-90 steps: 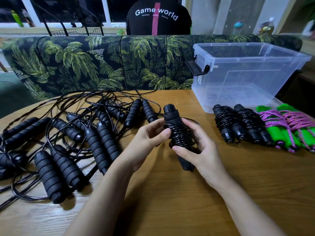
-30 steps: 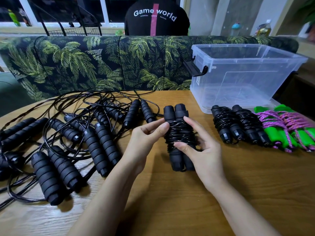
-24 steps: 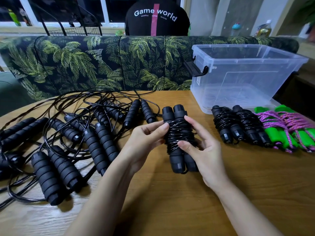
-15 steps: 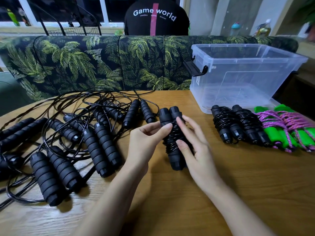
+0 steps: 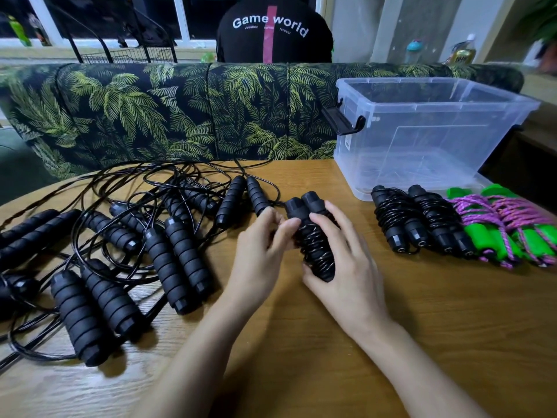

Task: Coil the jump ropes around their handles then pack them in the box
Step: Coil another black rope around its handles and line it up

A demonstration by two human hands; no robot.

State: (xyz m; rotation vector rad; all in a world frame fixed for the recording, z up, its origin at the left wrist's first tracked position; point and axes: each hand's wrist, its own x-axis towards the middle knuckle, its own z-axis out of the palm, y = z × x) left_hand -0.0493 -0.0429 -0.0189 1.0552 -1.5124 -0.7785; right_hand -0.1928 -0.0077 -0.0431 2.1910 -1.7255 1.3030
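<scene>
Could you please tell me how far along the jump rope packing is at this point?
Done: two coiled black ropes and two green-handled ropes lie wound beside the clear box, which looks empty. In hand: the left hand and right hand hold a wound black rope bundle. Left: the tangle of loose black ropes needs coiling, and everything needs packing.

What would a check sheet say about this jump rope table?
Surface: wooden table, ropes across it.
Job's things: coiled black rope in both hands; two coiled black bundles and green-handled ropes beside clear box, no ropes seen inside; uncoiled black ropes at left.
Clutter: nothing seen.
Grippers: left hand pinches that rope's upper part; right hand grips its middle.
Cables: loose cords tangled at left.
Surroundings: leaf-print sofa, person in black shirt behind.
</scene>
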